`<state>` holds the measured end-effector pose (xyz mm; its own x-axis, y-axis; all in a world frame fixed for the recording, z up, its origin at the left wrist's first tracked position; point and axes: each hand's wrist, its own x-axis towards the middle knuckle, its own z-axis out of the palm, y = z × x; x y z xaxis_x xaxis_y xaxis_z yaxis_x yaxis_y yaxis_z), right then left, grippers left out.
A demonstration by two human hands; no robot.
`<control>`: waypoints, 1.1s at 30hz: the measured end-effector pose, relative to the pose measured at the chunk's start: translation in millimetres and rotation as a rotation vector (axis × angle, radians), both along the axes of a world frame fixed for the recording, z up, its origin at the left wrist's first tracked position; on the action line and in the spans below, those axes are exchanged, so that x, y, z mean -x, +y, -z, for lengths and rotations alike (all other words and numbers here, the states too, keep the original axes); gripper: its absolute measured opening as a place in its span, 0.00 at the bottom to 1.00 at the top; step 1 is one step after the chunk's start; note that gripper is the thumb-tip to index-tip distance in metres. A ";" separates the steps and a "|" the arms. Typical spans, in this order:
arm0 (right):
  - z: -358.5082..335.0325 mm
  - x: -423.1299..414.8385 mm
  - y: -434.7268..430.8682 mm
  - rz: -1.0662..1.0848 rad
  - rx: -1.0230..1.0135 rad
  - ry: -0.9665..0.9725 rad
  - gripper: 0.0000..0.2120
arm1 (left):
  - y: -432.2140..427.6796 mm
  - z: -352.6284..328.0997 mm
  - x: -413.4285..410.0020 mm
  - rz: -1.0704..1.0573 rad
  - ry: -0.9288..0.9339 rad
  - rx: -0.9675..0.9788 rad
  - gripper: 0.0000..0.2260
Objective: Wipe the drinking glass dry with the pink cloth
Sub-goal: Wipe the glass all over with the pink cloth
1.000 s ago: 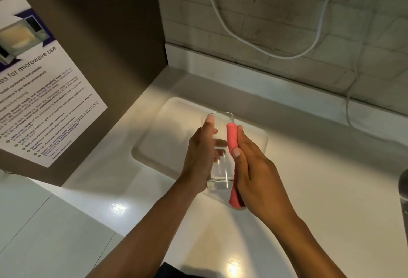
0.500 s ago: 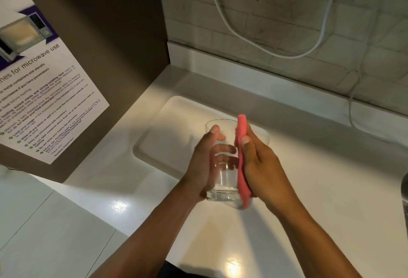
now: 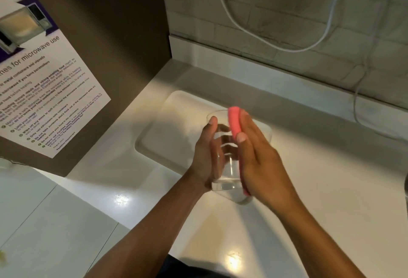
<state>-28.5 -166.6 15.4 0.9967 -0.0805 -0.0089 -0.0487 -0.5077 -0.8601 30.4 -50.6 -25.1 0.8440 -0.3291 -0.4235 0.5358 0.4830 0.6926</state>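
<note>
So, mid-wipe: clear drinking glass [image 3: 225, 163] at frame centre, upright, above the white counter [image 3: 309, 189]. Left hand [image 3: 206, 156] wrapped round its left side; right hand [image 3: 258, 158] presses folded pink cloth [image 3: 234, 122] flat vs. right wall. Next prob: rotate glass, do inside.

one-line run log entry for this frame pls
step: wiping outside | left hand: holds glass, upright | right hand: presses cloth on glass side | under: tray
</note>
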 end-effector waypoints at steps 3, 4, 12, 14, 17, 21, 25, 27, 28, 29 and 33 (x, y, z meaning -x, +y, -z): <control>13.4 22.9 10.4 -0.073 0.072 0.036 0.23 | 9.5 15.6 -7.1 -0.008 0.031 0.031 0.38; 13.4 21.8 10.4 -0.071 0.029 0.071 0.23 | 10.3 18.8 -4.6 -0.006 0.033 0.009 0.39; 15.5 9.6 8.5 -0.056 0.043 -0.005 0.22 | 6.4 28.1 -2.5 -0.068 0.014 0.055 0.40; 22.7 21.2 9.7 -0.097 0.057 0.014 0.23 | 11.6 33.0 -6.6 -0.054 0.007 0.040 0.36; 22.5 4.6 1.9 0.026 -0.125 0.124 0.21 | 7.5 26.8 6.3 0.021 0.019 0.065 0.33; 11.3 -6.5 2.4 0.043 -0.120 0.057 0.22 | 3.7 22.2 6.1 0.046 -0.014 0.101 0.33; 22.9 23.0 13.1 -0.092 0.026 0.008 0.24 | 14.9 25.9 -12.0 -0.053 -0.038 0.034 0.28; 20.2 17.4 8.1 -0.052 -0.043 0.060 0.22 | 13.0 25.9 -6.9 -0.015 -0.042 0.040 0.27; 18.2 9.6 4.7 -0.008 -0.078 0.090 0.20 | 9.7 25.1 -1.2 0.020 -0.029 0.058 0.27; 15.5 0.4 0.3 0.042 -0.118 0.116 0.19 | 5.8 24.0 3.7 0.043 -0.013 0.061 0.28; 5.6 -6.0 0.7 0.020 -0.050 0.022 0.22 | 0.4 15.3 0.6 0.008 -0.007 0.072 0.36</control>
